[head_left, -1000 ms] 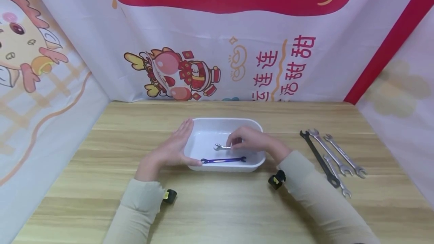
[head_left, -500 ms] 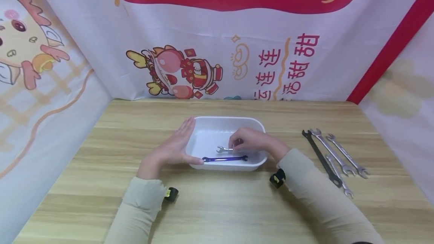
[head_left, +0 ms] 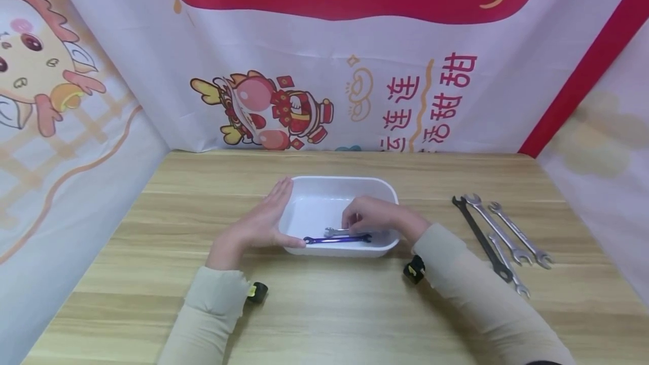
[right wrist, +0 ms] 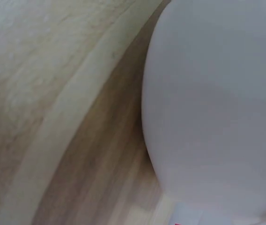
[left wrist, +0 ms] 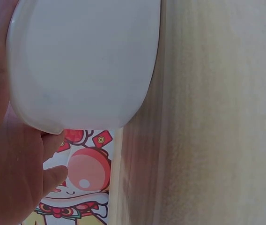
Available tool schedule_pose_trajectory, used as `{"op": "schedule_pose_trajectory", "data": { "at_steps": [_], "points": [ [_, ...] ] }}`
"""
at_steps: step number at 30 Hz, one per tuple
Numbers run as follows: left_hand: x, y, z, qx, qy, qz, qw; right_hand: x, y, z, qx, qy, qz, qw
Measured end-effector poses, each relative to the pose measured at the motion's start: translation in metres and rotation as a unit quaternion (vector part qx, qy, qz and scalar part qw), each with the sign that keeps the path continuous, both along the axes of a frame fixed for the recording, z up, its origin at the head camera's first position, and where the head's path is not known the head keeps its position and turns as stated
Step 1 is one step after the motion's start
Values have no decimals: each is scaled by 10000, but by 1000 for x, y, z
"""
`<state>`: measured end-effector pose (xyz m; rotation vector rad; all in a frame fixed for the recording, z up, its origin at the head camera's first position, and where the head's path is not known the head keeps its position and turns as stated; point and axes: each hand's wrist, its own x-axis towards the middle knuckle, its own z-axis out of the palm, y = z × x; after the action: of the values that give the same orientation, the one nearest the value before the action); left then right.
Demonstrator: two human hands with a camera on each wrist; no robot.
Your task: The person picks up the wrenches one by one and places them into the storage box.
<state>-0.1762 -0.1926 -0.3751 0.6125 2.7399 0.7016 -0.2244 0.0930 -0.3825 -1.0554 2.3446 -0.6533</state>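
Note:
A white rectangular tray [head_left: 338, 181] sits mid-table. My left hand [head_left: 266, 217] lies flat and straight-fingered against the tray's left outer wall, thumb at the front corner. The left wrist view shows that wall [left wrist: 86, 61] against my palm [left wrist: 11, 178]. My right hand [head_left: 357, 219] reaches into the tray with curled fingers and pinches a small silver wrench [head_left: 333, 232] low over the floor. This wrench lies just behind a blue wrench [head_left: 337, 239] along the tray's front wall. The right wrist view shows only the tray's outer wall [right wrist: 217, 108] and the wooden table [right wrist: 53, 93].
Several wrenches lie side by side on the table at the right: a long black one [head_left: 481, 238] and silver ones [head_left: 499, 230]. Printed cloth walls [head_left: 324, 72] close off the back and both sides. Bare wood lies in front of the tray.
My right hand has brought the silver wrench down and toward the tray's front, so it now lies close to the blue wrench. The left hand has stayed on the tray.

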Motion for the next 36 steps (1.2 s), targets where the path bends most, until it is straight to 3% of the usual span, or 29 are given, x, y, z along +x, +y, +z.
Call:
{"op": "schedule_pose_trajectory", "data": {
  "at_steps": [12, 22, 36],
  "points": [
    [1, 0, -1, -4, -9, 54, 10000, 2, -4, -2, 58, -205, -38, 9998],
    [0, 0, -1, 10, -28, 54, 10000, 4, -3, -2, 84, 40, 82, 9999],
    [1, 2, 0, 26, -45, 93, 9999, 7, -1, 0, 58, -60, -107, 9999]
  ]
}}
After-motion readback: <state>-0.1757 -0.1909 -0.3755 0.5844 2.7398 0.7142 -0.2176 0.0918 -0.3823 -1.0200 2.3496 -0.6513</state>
